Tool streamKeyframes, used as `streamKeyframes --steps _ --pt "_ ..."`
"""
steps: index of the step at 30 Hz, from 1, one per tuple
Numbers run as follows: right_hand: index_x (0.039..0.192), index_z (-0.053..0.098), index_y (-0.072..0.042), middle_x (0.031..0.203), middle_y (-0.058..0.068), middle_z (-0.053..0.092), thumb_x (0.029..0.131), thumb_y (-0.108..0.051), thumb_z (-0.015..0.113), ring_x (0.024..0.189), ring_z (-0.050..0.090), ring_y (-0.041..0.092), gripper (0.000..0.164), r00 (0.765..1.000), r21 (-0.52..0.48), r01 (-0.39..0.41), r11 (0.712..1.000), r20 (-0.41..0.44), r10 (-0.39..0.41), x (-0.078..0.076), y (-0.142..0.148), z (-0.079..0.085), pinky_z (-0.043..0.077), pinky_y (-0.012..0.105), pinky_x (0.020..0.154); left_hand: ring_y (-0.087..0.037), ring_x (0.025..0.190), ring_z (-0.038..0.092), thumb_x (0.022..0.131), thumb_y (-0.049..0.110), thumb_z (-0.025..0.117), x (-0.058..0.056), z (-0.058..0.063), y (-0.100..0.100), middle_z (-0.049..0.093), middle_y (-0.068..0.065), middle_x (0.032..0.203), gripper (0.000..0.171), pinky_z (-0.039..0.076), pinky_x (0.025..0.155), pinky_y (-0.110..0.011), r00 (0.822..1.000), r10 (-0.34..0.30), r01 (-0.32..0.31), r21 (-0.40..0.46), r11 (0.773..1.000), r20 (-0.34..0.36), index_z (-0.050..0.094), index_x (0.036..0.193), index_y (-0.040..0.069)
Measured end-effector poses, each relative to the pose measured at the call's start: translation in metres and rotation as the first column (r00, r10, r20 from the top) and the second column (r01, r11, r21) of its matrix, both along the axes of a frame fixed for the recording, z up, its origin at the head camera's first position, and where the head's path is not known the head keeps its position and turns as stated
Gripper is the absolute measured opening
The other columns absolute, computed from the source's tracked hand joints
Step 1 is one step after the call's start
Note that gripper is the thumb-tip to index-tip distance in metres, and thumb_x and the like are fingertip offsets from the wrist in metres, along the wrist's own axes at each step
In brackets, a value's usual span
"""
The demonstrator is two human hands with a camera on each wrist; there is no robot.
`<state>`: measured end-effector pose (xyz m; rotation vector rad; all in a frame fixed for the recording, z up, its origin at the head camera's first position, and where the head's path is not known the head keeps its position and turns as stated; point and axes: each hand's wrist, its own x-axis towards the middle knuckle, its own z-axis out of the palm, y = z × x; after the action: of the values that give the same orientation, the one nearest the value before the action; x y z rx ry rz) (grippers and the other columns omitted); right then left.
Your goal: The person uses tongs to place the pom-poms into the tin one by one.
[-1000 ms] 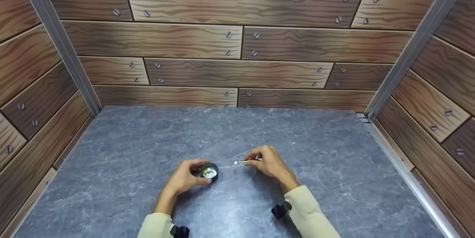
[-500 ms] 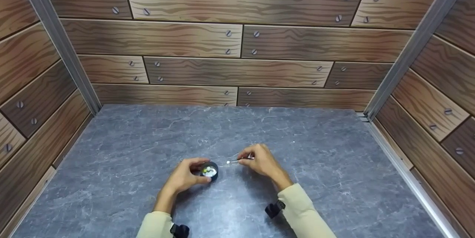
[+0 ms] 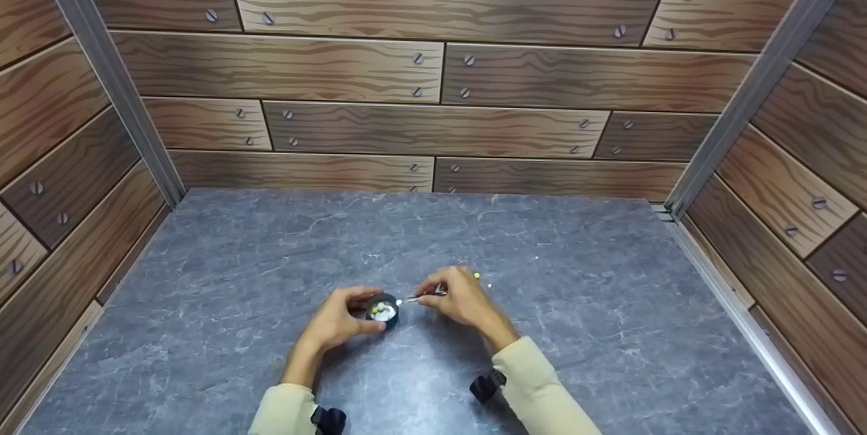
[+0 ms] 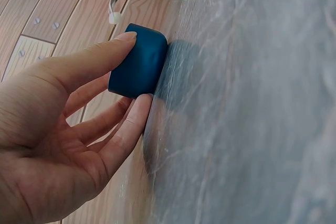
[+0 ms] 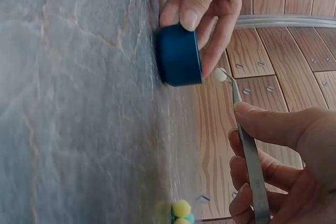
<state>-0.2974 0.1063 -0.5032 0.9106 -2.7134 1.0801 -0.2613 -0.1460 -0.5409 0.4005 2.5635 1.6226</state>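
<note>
My left hand (image 3: 335, 323) grips a small dark blue round cup (image 4: 139, 61) between thumb and fingers, upright on the table. Several white, yellow and green little balls show inside it in the head view. My right hand (image 3: 462, 301) pinches metal tweezers (image 5: 252, 166) with a bent tip. Caught in that tip is a small white ball (image 5: 220, 74), above rim height and just to the right of the cup. In the right wrist view a small gap shows between ball and cup.
Beyond the right hand, a yellow ball (image 3: 477, 276) and a tiny white one (image 3: 490, 285) lie on the grey marbled table (image 3: 576, 272). A blue-green ball (image 5: 189, 217) sits among the yellow ones. Wood-patterned walls (image 3: 352, 69) enclose the table.
The right hand has moved left with the tweezers and white ball, from well right of the cup to its rim. Loose balls behind that hand have come into sight. The left hand stays put.
</note>
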Motion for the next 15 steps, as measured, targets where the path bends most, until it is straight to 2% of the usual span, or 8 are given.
streamKeyframes --steps 7,15 --pt "0.089 0.083 -0.01 0.079 0.005 0.076 0.084 -0.009 0.083 0.064 0.051 0.001 0.005 1.0 -0.017 -0.025 1.0 0.011 0.025 0.002 -0.008 -0.001 0.043 0.017 0.059 -0.036 0.115 0.069 0.079 0.009 0.089 0.0 0.003 0.0 0.072 -0.02 0.128 0.059 0.053 0.102 -0.054 1.0 -0.006 0.007 0.004 1.0 -0.005 0.067 0.133 0.002" --pt "0.091 0.082 -0.008 0.081 0.007 0.077 0.086 -0.009 0.082 0.067 0.053 0.001 0.005 0.999 -0.019 -0.035 0.999 0.026 0.035 0.002 -0.014 -0.006 0.045 0.018 0.062 -0.038 0.113 0.069 0.078 0.007 0.089 -0.001 0.001 0.0 0.072 -0.023 0.125 0.057 0.054 0.1 -0.055 0.999 -0.024 0.025 0.018 1.0 -0.037 0.068 0.13 -0.001"
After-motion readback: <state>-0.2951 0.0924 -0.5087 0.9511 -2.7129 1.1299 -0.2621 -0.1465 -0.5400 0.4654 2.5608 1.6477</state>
